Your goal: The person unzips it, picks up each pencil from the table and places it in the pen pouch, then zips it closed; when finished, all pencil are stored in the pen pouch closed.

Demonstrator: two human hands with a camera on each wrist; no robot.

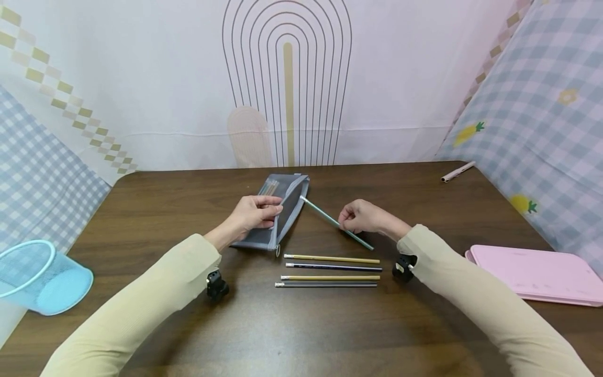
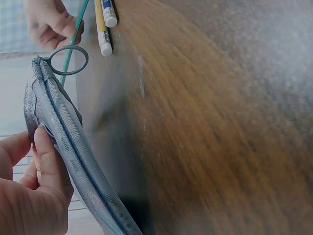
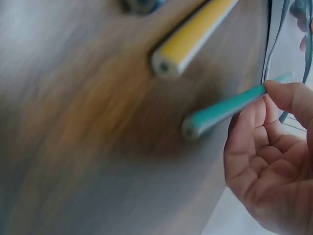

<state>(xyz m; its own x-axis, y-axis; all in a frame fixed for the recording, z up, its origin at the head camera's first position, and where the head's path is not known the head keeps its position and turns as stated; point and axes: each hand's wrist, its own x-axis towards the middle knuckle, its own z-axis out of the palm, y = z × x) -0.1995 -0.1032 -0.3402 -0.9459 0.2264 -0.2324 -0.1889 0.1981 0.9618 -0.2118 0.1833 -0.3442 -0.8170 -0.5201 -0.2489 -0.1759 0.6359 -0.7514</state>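
A grey mesh zip pencil case [image 1: 293, 207] lies on the table with its mouth spread apart; pencils show through its far end. My left hand [image 1: 256, 213] pinches one edge of that mouth between thumb and fingers. In the left wrist view, a ring pull [image 2: 69, 59] hangs at the end of the zip. My right hand [image 1: 361, 215] pinches a green pencil [image 1: 325, 213] near its middle. The eraser end points into the case's opening, while the other end [image 3: 193, 126] slants back toward me. Several pencils [image 1: 332, 268], gold, dark blue and grey, lie side by side in front of the case.
A light blue mesh cup [image 1: 66, 283] lies tipped at the left edge. To the right is a pink flat case [image 1: 537, 272], and a white pen [image 1: 458, 172] rests at the back right corner. Patterned cloth [image 1: 400, 78] hangs behind the table.
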